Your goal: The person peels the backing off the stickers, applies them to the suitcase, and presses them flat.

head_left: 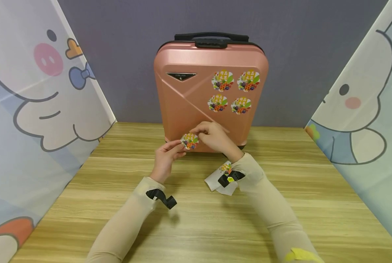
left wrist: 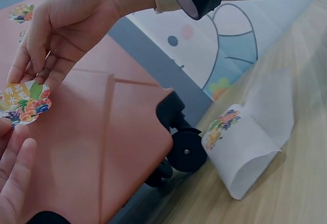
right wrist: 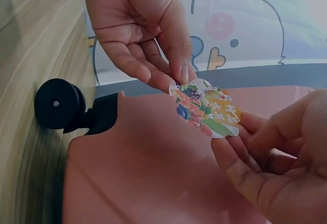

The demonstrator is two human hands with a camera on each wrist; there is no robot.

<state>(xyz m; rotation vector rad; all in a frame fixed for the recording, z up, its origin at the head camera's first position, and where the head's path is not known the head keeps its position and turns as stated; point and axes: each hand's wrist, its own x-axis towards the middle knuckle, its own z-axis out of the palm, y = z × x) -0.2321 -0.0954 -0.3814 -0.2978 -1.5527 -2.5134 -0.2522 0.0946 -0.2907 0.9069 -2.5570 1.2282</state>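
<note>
A round fruit-print sticker [head_left: 189, 141] is held between both hands in front of the lower part of a pink suitcase [head_left: 182, 106]. My left hand [head_left: 165, 160] pinches its lower left edge between thumb and fingers. At the upper right edge, beside the printed characters and leaf, my right hand [head_left: 215, 137] grips it with its fingertips. The right wrist view shows the sticker [right wrist: 204, 109] slightly bent, print outward. Several matching stickers [head_left: 223, 81] are stuck on the suitcase's upper right.
A curled white backing sheet [head_left: 212, 180] bearing another fruit sticker lies on the wooden table [head_left: 117, 204] under my right wrist. The suitcase stands upright at the back against a grey panel [head_left: 123, 65]. Cartoon-printed sheets [head_left: 15, 120] flank both sides.
</note>
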